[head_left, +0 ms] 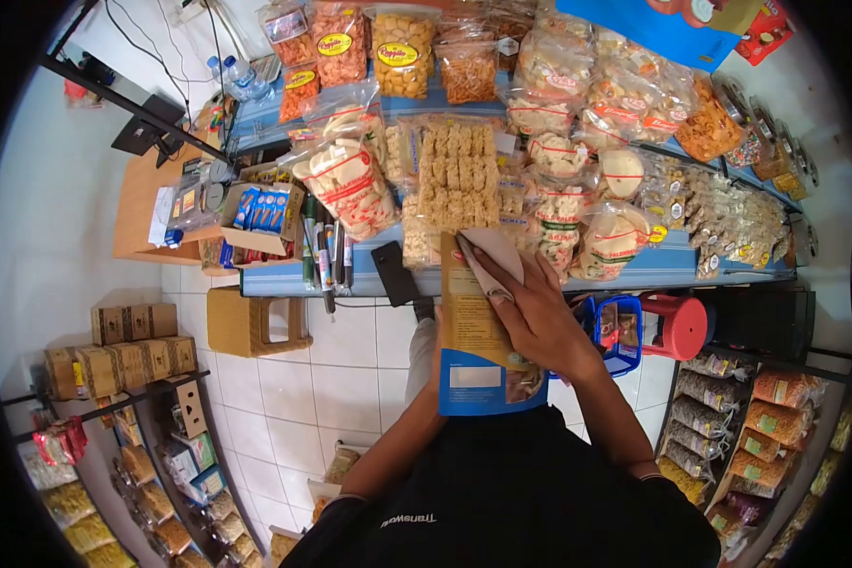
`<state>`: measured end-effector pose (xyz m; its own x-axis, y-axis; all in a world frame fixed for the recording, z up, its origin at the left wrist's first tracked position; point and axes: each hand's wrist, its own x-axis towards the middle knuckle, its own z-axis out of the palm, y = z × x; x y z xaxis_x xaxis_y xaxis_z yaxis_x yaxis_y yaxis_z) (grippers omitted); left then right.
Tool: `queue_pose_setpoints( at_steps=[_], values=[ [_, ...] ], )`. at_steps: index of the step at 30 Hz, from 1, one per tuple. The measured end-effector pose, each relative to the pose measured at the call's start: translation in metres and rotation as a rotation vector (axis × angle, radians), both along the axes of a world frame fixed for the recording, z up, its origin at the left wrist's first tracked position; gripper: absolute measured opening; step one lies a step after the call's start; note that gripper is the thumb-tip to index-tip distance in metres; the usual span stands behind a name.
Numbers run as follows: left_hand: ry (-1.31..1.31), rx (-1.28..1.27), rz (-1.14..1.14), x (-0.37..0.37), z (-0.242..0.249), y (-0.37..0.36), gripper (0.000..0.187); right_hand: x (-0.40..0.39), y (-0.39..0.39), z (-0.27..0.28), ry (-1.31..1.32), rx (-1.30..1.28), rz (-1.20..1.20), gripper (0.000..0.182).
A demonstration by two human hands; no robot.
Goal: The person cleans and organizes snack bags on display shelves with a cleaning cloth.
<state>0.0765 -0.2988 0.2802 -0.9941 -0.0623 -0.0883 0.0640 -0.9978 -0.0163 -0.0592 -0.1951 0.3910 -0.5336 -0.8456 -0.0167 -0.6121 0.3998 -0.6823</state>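
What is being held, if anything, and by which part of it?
A gold-blue pouch, by its left side, in the left hand, fingers mostly hidden. The right hand holds a white cloth against its upper front.

one held pouch [473, 331], one black phone [394, 275], one red stool [687, 326], one tan stool [241, 323], two bottles [243, 81]
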Motion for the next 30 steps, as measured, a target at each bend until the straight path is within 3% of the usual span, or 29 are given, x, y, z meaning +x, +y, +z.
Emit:
queue_pose_setpoints(
  at_steps=[1, 3, 5, 20, 27, 30],
  values=[
    [0.179, 0.119, 0.037, -0.008, -0.014, 0.003, 0.082, 0.003, 0.000, -0.003, -0.007, 0.008, 0.017, 0.054],
    [0.254, 0.209, 0.073, -0.010, -0.044, 0.010, 0.083, 0.012, -0.002, 0.001, -0.009, 0.004, 0.060, 0.055],
    [0.084, 0.151, 0.056, -0.002, -0.065, 0.015, 0.084, 0.020, -0.001, 0.005, -0.008, 0.003, 0.106, 0.056],
    [0.098, -0.011, -0.109, 0.010, -0.017, -0.010, 0.074, 0.058, 0.042, 0.031, -0.029, 0.020, 0.556, 0.059],
    [0.151, 0.189, 0.113, -0.008, -0.003, 0.005, 0.070, 0.011, 0.024, 0.018, 0.146, 0.040, 0.200, 0.056],
    [0.195, 0.120, 0.027, -0.009, 0.005, -0.006, 0.076, -0.014, 0.022, 0.016, 0.103, 0.014, 0.048, 0.052]
  ],
)
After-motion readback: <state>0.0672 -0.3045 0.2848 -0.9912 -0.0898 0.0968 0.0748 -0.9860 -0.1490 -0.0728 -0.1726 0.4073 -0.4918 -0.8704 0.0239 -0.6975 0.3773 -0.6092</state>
